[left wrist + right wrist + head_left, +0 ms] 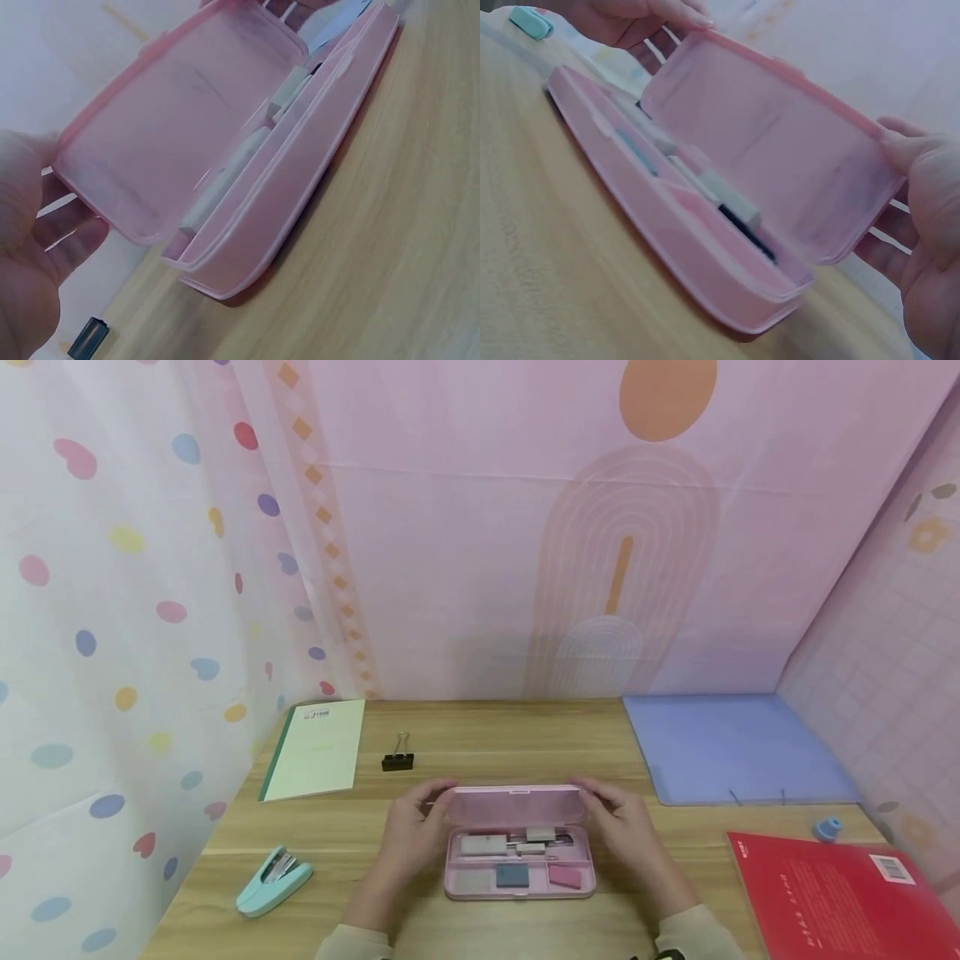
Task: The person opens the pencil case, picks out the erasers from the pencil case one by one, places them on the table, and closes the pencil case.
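A pink pencil case sits on the table with its lid raised. My left hand pinches the lid's left corner between thumb and fingers, and my right hand grips the opposite corner the same way. Inside the back compartment lie a large white eraser, smaller white blocks and slim pens or pencils, partly covered. The front compartment holds a blue-grey eraser and a pink eraser. In the right wrist view a dark pen-like stick lies beside a white block.
A mint stapler lies at the left. Behind it are a pale green notebook and a black binder clip. At the right are a blue folder, a small blue cone-shaped piece and a red book.
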A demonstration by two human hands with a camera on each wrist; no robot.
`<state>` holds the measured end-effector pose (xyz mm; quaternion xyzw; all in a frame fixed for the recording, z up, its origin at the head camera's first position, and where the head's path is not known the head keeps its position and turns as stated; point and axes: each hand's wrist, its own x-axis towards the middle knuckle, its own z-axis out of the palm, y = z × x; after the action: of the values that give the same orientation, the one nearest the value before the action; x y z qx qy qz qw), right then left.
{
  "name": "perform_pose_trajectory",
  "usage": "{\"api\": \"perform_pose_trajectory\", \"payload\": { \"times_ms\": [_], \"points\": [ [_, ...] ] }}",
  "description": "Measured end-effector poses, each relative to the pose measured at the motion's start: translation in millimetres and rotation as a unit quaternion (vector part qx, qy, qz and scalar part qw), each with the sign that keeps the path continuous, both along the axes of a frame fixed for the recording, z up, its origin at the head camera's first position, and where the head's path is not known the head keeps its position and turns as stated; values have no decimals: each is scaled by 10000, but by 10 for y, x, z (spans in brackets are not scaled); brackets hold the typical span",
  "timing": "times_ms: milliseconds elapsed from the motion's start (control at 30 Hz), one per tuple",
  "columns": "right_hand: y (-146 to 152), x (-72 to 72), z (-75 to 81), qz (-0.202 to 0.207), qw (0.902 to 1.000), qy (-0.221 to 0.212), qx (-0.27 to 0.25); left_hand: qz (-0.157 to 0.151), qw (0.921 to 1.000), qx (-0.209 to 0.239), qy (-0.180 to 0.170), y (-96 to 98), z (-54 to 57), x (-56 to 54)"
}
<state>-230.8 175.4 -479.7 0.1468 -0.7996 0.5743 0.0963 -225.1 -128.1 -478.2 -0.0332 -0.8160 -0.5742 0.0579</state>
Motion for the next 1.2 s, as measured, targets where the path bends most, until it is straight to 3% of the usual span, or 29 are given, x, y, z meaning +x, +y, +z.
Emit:
{"api": "perform_pose_trajectory", "payload": {
  "times_ms": [167,333,400,467,533,567,633,667,733,833,967,1067,1200],
  "points": [
    [-9,-41,-85,-203,9990,-174,-347,469,9975,213,482,-2,-53,-50],
    [-15,-69,-142,-523,9942,-162,-927,445,9961,203,733,-9,-153,-88],
    [-15,-75,-160,-772,9923,-86,-960,324,9971,-3,682,-8,-184,-90],
    [-8,-88,-185,-1016,9902,-53,-955,191,9958,-640,633,-2,-182,-66],
    [2,-100,-212,-1229,9893,-61,-780,-86,9820,-1707,798,4,-150,-23],
    [6,-107,-225,-1294,9893,-49,-668,-229,9684,-2296,951,8,-127,9],
    [10,-121,-244,-1351,9900,-77,-399,-552,9337,-3260,1372,6,-75,85],
    [12,-129,-255,-1310,9910,-97,-265,-770,9203,-3523,1516,-2,-57,125],
    [9,-141,-268,-1140,9932,-223,-1,-1191,9074,-3715,1562,-33,-58,202],
    [3,-141,-287,-738,9952,-474,423,-1722,9066,-3663,1191,-101,-110,276],
    [-32,-106,-295,-244,9916,-672,1080,-2009,9036,-3665,937,-195,-183,284],
    [-95,-81,-298,104,9890,-666,1314,-1867,9024,-3782,880,-275,-219,260],
    [-234,-87,-312,518,9853,-444,1565,-1389,9050,-3915,920,-408,-280,191]
  ]
}}
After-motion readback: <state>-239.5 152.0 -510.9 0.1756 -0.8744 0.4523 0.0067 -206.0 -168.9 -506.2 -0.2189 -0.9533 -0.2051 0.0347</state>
